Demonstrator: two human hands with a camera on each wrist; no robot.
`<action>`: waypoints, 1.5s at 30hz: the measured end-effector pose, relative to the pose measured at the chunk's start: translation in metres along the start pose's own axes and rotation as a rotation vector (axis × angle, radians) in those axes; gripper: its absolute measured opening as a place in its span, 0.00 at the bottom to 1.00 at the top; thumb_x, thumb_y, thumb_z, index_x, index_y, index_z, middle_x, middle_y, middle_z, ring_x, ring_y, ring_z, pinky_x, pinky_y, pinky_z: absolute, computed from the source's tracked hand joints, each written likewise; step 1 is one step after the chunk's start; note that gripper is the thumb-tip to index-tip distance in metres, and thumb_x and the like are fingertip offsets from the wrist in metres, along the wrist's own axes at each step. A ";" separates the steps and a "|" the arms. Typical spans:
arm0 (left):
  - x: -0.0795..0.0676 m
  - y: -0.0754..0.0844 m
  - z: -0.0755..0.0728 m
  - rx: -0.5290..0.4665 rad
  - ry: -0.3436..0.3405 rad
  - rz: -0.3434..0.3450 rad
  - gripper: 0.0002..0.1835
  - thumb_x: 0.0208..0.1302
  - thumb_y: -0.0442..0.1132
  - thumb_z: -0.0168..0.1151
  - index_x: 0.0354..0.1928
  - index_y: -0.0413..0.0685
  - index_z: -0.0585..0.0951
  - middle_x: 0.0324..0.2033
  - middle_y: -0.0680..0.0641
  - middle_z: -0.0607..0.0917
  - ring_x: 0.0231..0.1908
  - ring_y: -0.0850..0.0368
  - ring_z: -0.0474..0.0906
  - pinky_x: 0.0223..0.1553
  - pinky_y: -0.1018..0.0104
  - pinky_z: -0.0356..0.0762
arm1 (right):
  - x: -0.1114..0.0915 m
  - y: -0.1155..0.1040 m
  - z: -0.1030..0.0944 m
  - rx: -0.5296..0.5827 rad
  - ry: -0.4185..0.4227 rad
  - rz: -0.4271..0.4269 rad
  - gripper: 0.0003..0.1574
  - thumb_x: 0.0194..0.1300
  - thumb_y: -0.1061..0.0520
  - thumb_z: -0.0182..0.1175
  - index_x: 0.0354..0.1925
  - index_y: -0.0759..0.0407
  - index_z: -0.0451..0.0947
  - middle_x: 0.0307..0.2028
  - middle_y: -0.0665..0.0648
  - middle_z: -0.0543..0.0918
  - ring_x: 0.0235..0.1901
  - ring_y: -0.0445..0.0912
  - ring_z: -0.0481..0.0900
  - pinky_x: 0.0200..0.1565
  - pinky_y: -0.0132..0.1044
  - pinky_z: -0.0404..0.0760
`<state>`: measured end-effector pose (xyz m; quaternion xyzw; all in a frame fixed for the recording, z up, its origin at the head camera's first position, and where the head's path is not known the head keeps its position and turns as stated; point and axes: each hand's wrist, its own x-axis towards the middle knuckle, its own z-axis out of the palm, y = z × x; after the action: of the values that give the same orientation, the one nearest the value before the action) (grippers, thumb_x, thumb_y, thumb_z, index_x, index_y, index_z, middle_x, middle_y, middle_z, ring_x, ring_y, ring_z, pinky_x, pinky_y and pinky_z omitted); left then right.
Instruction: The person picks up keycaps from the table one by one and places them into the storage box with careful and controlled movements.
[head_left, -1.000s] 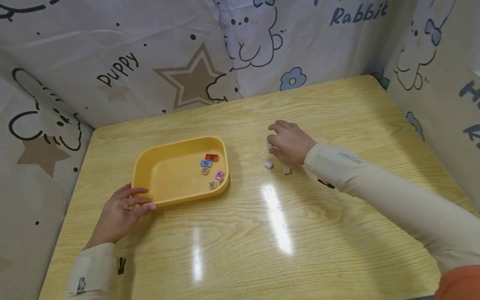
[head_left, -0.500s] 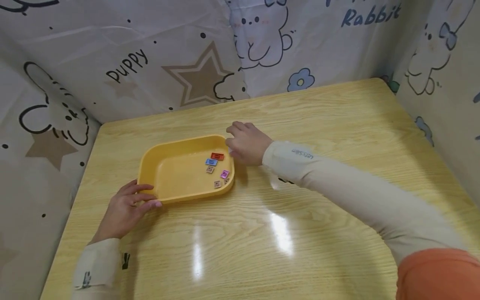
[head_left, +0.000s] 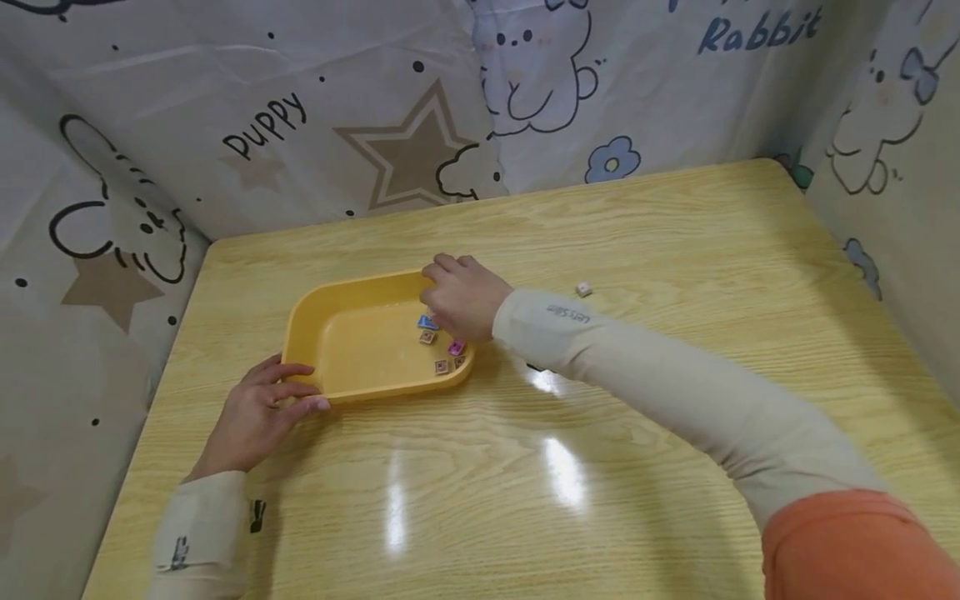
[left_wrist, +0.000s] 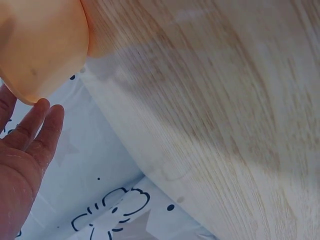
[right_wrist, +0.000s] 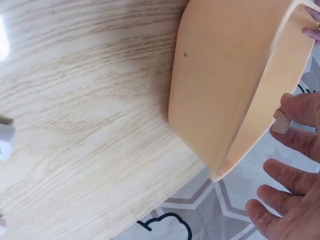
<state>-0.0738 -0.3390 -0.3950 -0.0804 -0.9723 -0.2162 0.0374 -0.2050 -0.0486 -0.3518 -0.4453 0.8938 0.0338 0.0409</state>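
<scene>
My left hand (head_left: 251,421) grips the near left corner of a yellow plastic tray (head_left: 390,390), fingers over the rim and thumb along the front wall. In the left wrist view, two fingertips lie by the tray's edge. Over the tray's right end is my right hand (head_left: 467,302); its thumb and forefinger pinch a small pale block (right_wrist: 282,121), the other fingers spread. Inside the tray lie a blue block (head_left: 427,322), a magenta block (head_left: 456,347) and several tan blocks (head_left: 442,367). The red block seen earlier is hidden behind my right hand.
A pale block (head_left: 583,289) sits on the wood-grain table (head_left: 480,500), beyond my right sleeve. At the right wrist view's left edge, a white block (right_wrist: 5,141) is partly visible. A printed cloth wall (head_left: 360,75) stands behind the table.
My right hand has moved left from the loose blocks to above the tray, carrying a pale block. My left hand stays at the tray's corner. The head view has shifted slightly.
</scene>
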 end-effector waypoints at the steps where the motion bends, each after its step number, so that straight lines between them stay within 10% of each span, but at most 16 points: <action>1: 0.001 0.001 0.000 -0.002 -0.001 0.002 0.17 0.50 0.46 0.72 0.32 0.38 0.87 0.49 0.37 0.83 0.62 0.31 0.67 0.59 0.32 0.66 | -0.001 0.000 0.000 -0.001 -0.004 0.000 0.20 0.71 0.45 0.51 0.55 0.52 0.77 0.67 0.59 0.68 0.67 0.53 0.64 0.67 0.48 0.71; 23: 0.007 0.005 0.000 0.007 -0.054 -0.059 0.20 0.53 0.51 0.70 0.32 0.37 0.87 0.52 0.37 0.81 0.65 0.31 0.62 0.62 0.31 0.62 | -0.037 0.039 0.010 0.018 -0.011 0.118 0.25 0.70 0.43 0.52 0.58 0.54 0.75 0.67 0.62 0.67 0.70 0.58 0.61 0.69 0.54 0.68; 45: 0.002 -0.003 0.005 0.007 0.016 0.071 0.14 0.50 0.46 0.73 0.31 0.41 0.88 0.47 0.36 0.84 0.59 0.26 0.68 0.56 0.31 0.68 | -0.117 0.090 0.038 0.159 0.063 0.245 0.20 0.68 0.46 0.57 0.48 0.59 0.79 0.63 0.65 0.71 0.67 0.62 0.64 0.64 0.59 0.71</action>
<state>-0.0762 -0.3392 -0.4005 -0.1128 -0.9692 -0.2122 0.0532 -0.2056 0.1018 -0.3754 -0.3290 0.9422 -0.0464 0.0434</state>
